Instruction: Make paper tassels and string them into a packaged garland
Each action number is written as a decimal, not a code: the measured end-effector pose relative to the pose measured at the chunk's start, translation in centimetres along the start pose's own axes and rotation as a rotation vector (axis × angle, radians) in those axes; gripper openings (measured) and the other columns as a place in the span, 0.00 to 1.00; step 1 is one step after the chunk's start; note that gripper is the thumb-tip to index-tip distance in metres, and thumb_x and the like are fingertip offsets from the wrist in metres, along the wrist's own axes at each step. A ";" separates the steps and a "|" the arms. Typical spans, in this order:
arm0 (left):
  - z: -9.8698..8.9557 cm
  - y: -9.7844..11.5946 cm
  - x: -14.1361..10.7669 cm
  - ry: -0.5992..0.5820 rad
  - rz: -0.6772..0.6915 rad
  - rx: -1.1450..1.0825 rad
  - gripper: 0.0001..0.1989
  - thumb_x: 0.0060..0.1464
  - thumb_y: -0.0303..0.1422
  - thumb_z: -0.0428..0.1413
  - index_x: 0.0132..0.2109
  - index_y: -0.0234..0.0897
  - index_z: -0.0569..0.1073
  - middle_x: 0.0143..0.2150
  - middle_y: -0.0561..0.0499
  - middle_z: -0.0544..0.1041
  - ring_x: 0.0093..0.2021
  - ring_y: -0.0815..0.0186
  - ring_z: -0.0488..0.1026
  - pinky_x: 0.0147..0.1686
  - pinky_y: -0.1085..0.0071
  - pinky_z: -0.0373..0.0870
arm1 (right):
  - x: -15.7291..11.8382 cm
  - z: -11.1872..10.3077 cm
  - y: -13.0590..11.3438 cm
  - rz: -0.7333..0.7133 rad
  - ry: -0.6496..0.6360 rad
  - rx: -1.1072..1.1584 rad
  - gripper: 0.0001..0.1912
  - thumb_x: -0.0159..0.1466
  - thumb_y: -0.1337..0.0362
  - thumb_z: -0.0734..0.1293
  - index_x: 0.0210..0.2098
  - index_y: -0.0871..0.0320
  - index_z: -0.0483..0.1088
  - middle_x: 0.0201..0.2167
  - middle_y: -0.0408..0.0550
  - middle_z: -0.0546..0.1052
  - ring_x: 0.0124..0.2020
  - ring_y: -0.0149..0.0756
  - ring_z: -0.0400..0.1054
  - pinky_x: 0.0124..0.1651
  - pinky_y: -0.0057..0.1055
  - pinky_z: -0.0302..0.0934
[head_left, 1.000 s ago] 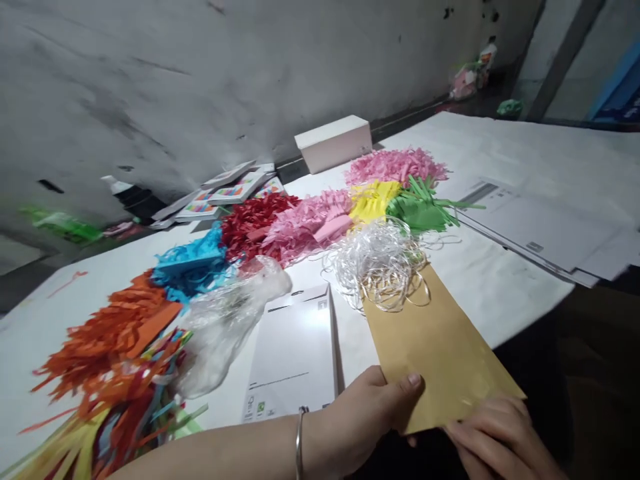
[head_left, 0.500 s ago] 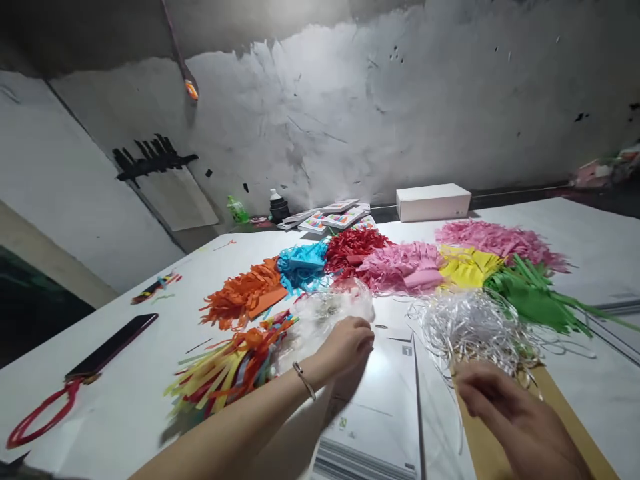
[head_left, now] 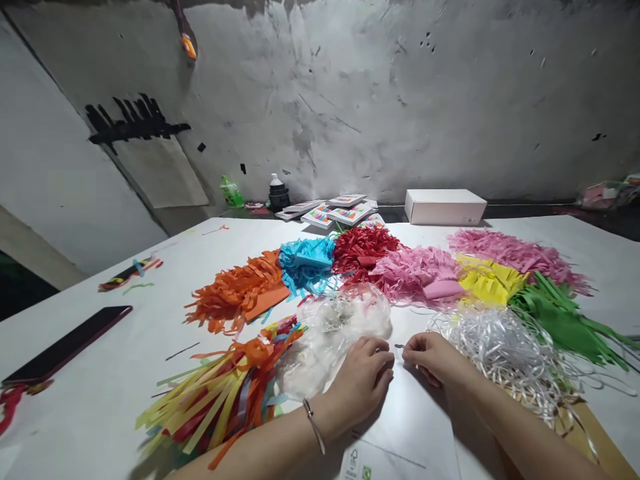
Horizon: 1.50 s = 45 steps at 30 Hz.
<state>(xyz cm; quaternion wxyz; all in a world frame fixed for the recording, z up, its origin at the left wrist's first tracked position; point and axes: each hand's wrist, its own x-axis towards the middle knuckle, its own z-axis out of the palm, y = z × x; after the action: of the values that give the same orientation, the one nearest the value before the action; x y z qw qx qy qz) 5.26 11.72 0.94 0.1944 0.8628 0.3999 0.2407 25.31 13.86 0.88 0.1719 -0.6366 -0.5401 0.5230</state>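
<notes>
My left hand (head_left: 364,375), with a bracelet at its wrist, rests curled over a white printed board (head_left: 407,430); what its fingers hold, if anything, is hidden. My right hand (head_left: 433,359) faces it, thumb and forefinger pinched together. Just off those fingertips lies a small dark piece (head_left: 399,346), too small to name. Behind my left hand is a clear plastic bag (head_left: 345,320) with whitish contents. To the left lies a bundle of multicoloured paper strips (head_left: 225,387). A tangled heap of white ribbon (head_left: 505,350) sits beyond my right forearm.
Fringed paper bundles line the table: orange (head_left: 245,290), blue (head_left: 306,261), red (head_left: 364,250), pink (head_left: 420,273), yellow (head_left: 490,277) and green (head_left: 555,317). A phone (head_left: 67,343) lies left. White box (head_left: 445,207) and stacked packs (head_left: 345,212) stand by the wall.
My right hand has moved left and forward from beside the white ribbon to just opposite my left hand. The camera view has tilted down and shifted slightly.
</notes>
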 end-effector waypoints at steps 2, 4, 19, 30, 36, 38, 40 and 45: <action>0.0 0.0 -0.1 0.001 -0.016 -0.022 0.11 0.60 0.25 0.55 0.48 0.38 0.76 0.52 0.43 0.76 0.54 0.54 0.69 0.56 0.55 0.68 | -0.2 0.0 -0.2 0.019 0.007 -0.052 0.13 0.70 0.56 0.66 0.44 0.61 0.71 0.34 0.42 0.75 0.27 0.26 0.69 0.28 0.26 0.67; 0.0 0.0 -0.2 0.003 -0.025 -0.042 0.11 0.60 0.25 0.55 0.49 0.38 0.76 0.52 0.44 0.76 0.54 0.54 0.69 0.56 0.55 0.67 | -0.3 0.1 -0.4 0.023 0.015 -0.101 0.13 0.71 0.56 0.66 0.44 0.61 0.71 0.34 0.42 0.75 0.26 0.26 0.69 0.28 0.25 0.67; 0.1 0.2 -0.4 -0.036 0.034 0.068 0.12 0.65 0.30 0.53 0.48 0.43 0.80 0.52 0.44 0.75 0.54 0.52 0.67 0.54 0.52 0.67 | -1.2 1.2 -1.2 -0.287 0.249 -0.551 0.12 0.70 0.58 0.67 0.34 0.60 0.72 0.33 0.42 0.77 0.36 0.32 0.73 0.43 0.36 0.68; 0.6 0.0 -0.5 0.010 0.045 0.011 0.08 0.62 0.28 0.56 0.42 0.42 0.80 0.49 0.45 0.75 0.54 0.53 0.66 0.54 0.53 0.65 | -1.2 1.5 0.5 -0.294 0.638 -0.869 0.37 0.62 0.58 0.72 0.66 0.60 0.57 0.60 0.63 0.69 0.60 0.57 0.63 0.59 0.57 0.52; 0.7 -0.3 -0.4 0.051 -0.020 -0.099 0.08 0.57 0.25 0.59 0.40 0.40 0.80 0.49 0.46 0.76 0.53 0.54 0.69 0.55 0.55 0.66 | 0.2 2.6 2.0 -0.343 0.678 -0.914 0.19 0.69 0.58 0.64 0.58 0.57 0.67 0.64 0.61 0.66 0.67 0.56 0.56 0.64 0.65 0.43; 0.8 -0.3 -0.5 0.065 -0.033 -0.126 0.08 0.57 0.25 0.58 0.40 0.40 0.80 0.49 0.45 0.76 0.53 0.55 0.69 0.55 0.55 0.66 | 0.2 2.8 2.2 -0.379 0.689 -0.917 0.18 0.70 0.59 0.63 0.58 0.56 0.67 0.65 0.60 0.66 0.67 0.55 0.55 0.64 0.64 0.42; 0.9 -0.3 -0.5 0.079 -0.049 -0.156 0.08 0.57 0.25 0.57 0.39 0.40 0.80 0.50 0.44 0.76 0.53 0.54 0.70 0.56 0.54 0.66 | 0.2 2.8 2.3 -0.425 0.689 -0.915 0.22 0.68 0.57 0.66 0.59 0.55 0.66 0.66 0.60 0.65 0.68 0.54 0.54 0.66 0.63 0.41; 1.1 0.0 -0.4 0.087 -0.091 -0.256 0.08 0.55 0.24 0.57 0.37 0.39 0.80 0.49 0.44 0.77 0.54 0.52 0.69 0.59 0.50 0.63 | -0.3 1.5 1.9 -0.474 0.765 -0.856 0.24 0.65 0.61 0.67 0.59 0.60 0.65 0.65 0.64 0.64 0.67 0.58 0.56 0.65 0.62 0.45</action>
<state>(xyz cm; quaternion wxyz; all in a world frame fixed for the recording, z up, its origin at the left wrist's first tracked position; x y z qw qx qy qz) 5.65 11.25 0.00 0.2960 0.8006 0.4126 0.3180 25.01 12.40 -1.10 0.1941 -0.6542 -0.7287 -0.0576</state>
